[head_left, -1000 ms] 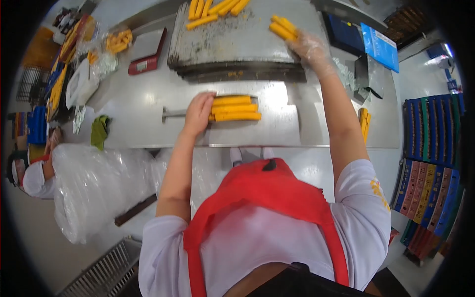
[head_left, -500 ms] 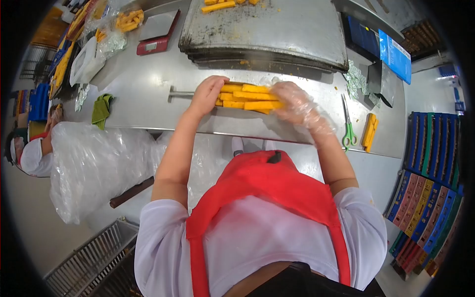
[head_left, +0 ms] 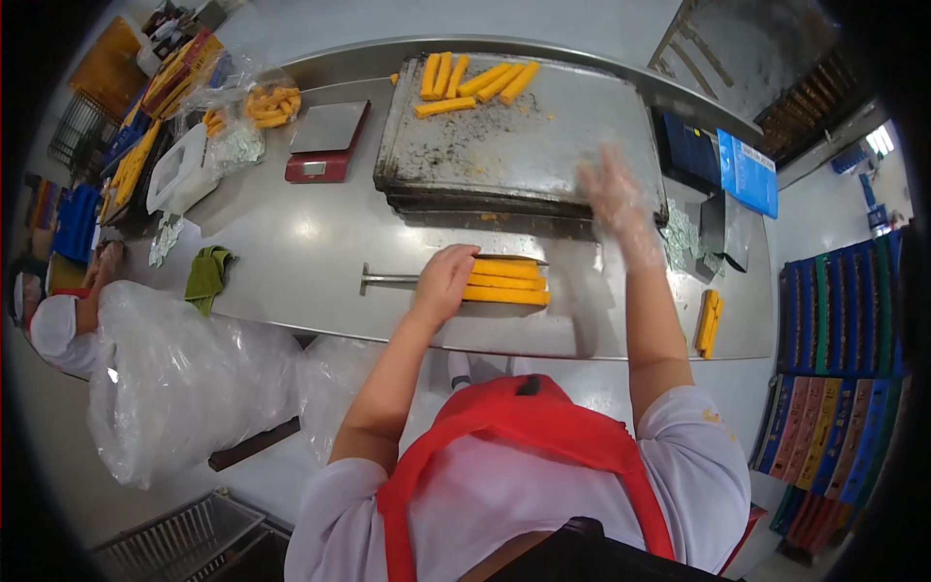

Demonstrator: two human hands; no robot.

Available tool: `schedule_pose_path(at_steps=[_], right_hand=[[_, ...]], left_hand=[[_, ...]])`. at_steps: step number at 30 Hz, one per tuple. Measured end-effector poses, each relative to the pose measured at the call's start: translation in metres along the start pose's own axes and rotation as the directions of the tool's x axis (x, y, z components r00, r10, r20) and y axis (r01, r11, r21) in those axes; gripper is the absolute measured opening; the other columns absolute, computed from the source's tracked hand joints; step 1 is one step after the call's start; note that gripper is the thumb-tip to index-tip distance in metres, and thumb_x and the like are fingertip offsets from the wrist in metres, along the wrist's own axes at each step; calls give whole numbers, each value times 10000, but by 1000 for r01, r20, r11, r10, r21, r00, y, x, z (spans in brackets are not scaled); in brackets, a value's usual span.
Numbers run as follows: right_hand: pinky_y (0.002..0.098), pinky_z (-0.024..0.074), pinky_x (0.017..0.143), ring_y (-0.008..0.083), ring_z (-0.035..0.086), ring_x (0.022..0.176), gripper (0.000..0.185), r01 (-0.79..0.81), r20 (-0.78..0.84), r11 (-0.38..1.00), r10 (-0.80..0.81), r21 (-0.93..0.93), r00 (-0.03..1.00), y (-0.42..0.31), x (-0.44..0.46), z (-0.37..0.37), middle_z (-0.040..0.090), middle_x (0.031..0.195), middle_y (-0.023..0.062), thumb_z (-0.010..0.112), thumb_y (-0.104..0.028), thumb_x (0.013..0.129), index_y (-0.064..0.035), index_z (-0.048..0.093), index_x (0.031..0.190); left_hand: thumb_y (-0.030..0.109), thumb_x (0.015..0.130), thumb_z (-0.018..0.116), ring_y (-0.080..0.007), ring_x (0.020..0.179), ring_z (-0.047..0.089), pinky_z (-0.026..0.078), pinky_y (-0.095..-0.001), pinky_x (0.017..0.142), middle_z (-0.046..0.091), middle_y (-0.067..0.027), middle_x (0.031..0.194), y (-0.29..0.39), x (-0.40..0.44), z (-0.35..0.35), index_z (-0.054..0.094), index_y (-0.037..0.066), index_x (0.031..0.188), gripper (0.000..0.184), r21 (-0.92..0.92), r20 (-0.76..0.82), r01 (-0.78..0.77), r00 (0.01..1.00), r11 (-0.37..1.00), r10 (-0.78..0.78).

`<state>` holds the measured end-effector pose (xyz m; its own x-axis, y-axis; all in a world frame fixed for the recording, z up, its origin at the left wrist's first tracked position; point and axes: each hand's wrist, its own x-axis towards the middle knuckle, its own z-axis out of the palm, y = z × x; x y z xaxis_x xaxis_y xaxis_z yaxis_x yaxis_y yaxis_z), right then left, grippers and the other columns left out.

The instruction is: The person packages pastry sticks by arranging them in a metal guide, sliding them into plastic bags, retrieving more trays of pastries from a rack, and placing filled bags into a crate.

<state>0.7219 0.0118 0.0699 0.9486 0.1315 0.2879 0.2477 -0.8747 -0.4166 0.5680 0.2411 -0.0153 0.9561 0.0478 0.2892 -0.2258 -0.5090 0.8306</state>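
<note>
A steel worktable (head_left: 320,238) gleams across the room before me, above a pale floor (head_left: 584,380); multicolored stacks (head_left: 842,310) line the right side beneath a bright patch of light (head_left: 880,141), a slatted metal frame (head_left: 184,536) stands left.

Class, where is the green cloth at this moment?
In the head view, the green cloth lies on the left, at the near edge of the steel table, below the red scale and left of the person's left hand.
</note>
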Motion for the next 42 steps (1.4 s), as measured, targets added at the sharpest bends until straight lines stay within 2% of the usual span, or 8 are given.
schedule_pose_path(at_steps=[4, 8, 14, 23, 25, 30, 36, 42], right_hand=[[385, 374, 954, 346, 463, 1141, 544, 189, 557, 911, 52, -368, 829, 32, 85, 29, 502, 1207, 213, 517, -443, 830, -48, 494, 1203], [396, 358, 969, 346, 400, 1204, 708, -120, 3, 991, 120, 54, 993, -75, 117, 59, 493, 1217, 214, 502, -569, 785, -45, 430, 1256], [389, 309, 1029, 327, 265, 1299, 746, 120, 386, 931, 23, -343, 922, -140, 184, 111, 308, 1384, 182, 651, -411, 719, -65, 374, 1318], [358, 420, 913, 283, 523, 1100, 508, -210, 133, 894, 282, -396, 950, -121, 201, 96, 532, 1199, 158, 613, -248, 691, -85, 547, 1168], [353, 376, 971, 303, 429, 1196, 488, -343, 237, 939, 327, 26, 915, -113, 173, 50, 446, 1279, 195, 564, -266, 758, 10, 521, 1158], [382, 378, 944, 356, 471, 1127, 546, -241, -115, 890, 212, -387, 970, 0, 110, 71, 424, 1286, 212, 474, -287, 815, 13, 375, 1260], [386, 422, 880, 306, 534, 1038, 381, -149, -312, 979, 100, -138, 945, 40, -6, -5, 566, 1092, 163, 507, -335, 804, -95, 553, 1097], [385, 469, 803, 318, 589, 924, 302, -818, -193, 527, 799, -230, 569, 169, -163, -101, 615, 961, 176, 572, -236, 751, -50, 589, 988]], left_hand=[[234, 869, 454, -343, 952, 537, 416, -390, 840, 594, -169, 997, -1, -4, 2, 591, 6, 986, 290, 46, -50, -32, 998, 998, 35], [224, 851, 485, -341, 939, 540, 421, -401, 826, 596, -164, 985, 2, -3, 0, 590, 17, 978, 265, 48, -69, -42, 997, 998, 45], [223, 827, 522, -330, 933, 539, 417, -411, 820, 593, -149, 989, -1, -2, 0, 579, 21, 987, 263, 110, -28, -27, 999, 994, 30], [234, 850, 490, -341, 941, 530, 404, -410, 827, 586, -155, 991, -1, 0, 0, 571, 22, 1007, 276, 102, -13, -24, 1000, 994, 26], [209, 849, 480, -354, 941, 532, 406, -413, 837, 588, -167, 984, -2, -1, -2, 575, 15, 996, 260, 85, 52, -54, 997, 995, 49], [211, 875, 456, -340, 978, 515, 381, -411, 873, 575, -172, 1043, -7, -2, 3, 564, 12, 1045, 284, 105, 44, -49, 998, 993, 44], [190, 901, 397, -334, 1002, 505, 368, -390, 887, 562, -175, 1062, -3, -3, 3, 553, -4, 1062, 296, 96, 86, -65, 995, 993, 57], [195, 903, 383, -344, 1152, 417, 298, -388, 985, 462, -206, 1224, -9, 3, -2, 445, 7, 1230, 382, 88, 196, -23, 981, 996, 6]])
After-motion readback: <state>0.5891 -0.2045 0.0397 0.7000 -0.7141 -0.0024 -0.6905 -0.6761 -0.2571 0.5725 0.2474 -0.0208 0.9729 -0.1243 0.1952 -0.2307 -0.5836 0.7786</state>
